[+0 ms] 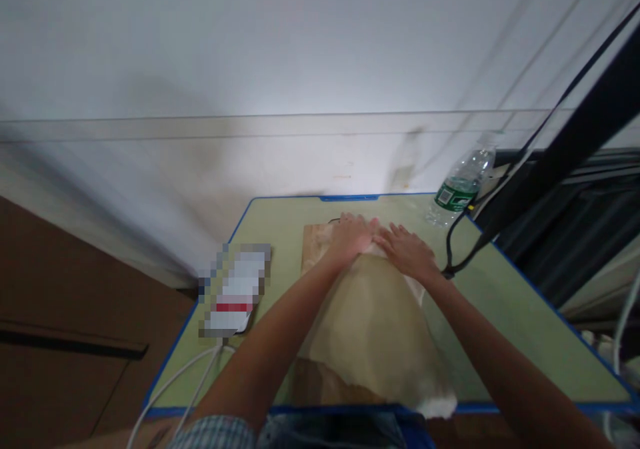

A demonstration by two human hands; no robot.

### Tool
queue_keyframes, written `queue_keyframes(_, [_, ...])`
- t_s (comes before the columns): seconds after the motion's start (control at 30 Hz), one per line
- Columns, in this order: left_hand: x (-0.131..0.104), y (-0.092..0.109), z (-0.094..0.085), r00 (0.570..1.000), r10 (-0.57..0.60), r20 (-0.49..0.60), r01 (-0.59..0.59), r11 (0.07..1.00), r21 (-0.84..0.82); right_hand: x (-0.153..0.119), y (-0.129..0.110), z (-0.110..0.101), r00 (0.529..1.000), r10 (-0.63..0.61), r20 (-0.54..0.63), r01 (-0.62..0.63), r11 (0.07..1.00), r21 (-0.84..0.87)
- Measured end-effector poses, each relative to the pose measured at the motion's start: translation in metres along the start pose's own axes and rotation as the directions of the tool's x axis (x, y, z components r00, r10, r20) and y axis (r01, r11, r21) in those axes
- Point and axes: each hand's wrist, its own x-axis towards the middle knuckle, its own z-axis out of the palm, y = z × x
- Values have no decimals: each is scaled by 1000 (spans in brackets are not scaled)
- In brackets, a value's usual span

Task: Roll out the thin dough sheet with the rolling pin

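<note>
- Both hands lie palm-down at far end of a pale sheet (cloth or dough, can't tell exactly) (pixel 377 329), which is on a wooden board (pixel 317 382), approx. mid-table.
- L hand (pixel 353 234): fingers look close together, pointing away from the person; tips are blurred, so can't tell if they pinch a fold.
- R hand (pixel 407 252): fingers are extended and slightly spread, on the sheet's far R part. The two hands are v. near each other, thumb sides inward.
- Sheet's near R corner seems to reach past the blue edge of the green table (pixel 480 349). Possible risk: if body or clothes catch this corner, the sheet may be pulled askew.
- Sheet doesn't cover the board's near L part. If hands push unevenly, the sheet may wrinkle or slide more to one side; the board may also slip, as nothing visible fixes it.
- Phone (pixel 237 292) with white cable (pixel 193 355) is at L, cable near the L forearm. Elbow could hook it & drag the phone.
- Water bottle (pixel 463 185) stands at far R, close to a black cord (pixel 450 245); a tug on this cord might tip it.
</note>
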Motion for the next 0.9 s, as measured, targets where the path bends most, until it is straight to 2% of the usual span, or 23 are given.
queue_keyframes(0.13, [-49,8,-3,1000,-2,-8,3,997,80,-23,2,0,979,-182,-91,189,978,82])
queue_keyframes(0.33, [-130,25,-3,999,37,13,-37,998,55,-51,10,-3,937,-295,-185,332,918,216])
queue_keyframes(0.4, [-154,30,-6,1000,28,12,-29,999,34,-56,2,-13,910,-364,-198,404,885,232])
queue_keyframes(0.53, [-192,33,-9,999,-50,0,50,997,51,-69,-31,-34,828,-532,-174,559,808,187])
queue_keyframes(0.6, [-204,31,-7,995,-96,-34,98,993,69,-75,-47,-37,830,-534,-163,557,814,166])
queue_keyframes(0.7, [-213,26,-1,987,-121,-103,129,988,79,-77,-58,-32,860,-490,-143,508,847,157])
queue_keyframes(0.9, [-206,15,3,985,-129,-112,137,989,61,-59,-62,-24,868,-483,-111,495,855,152])
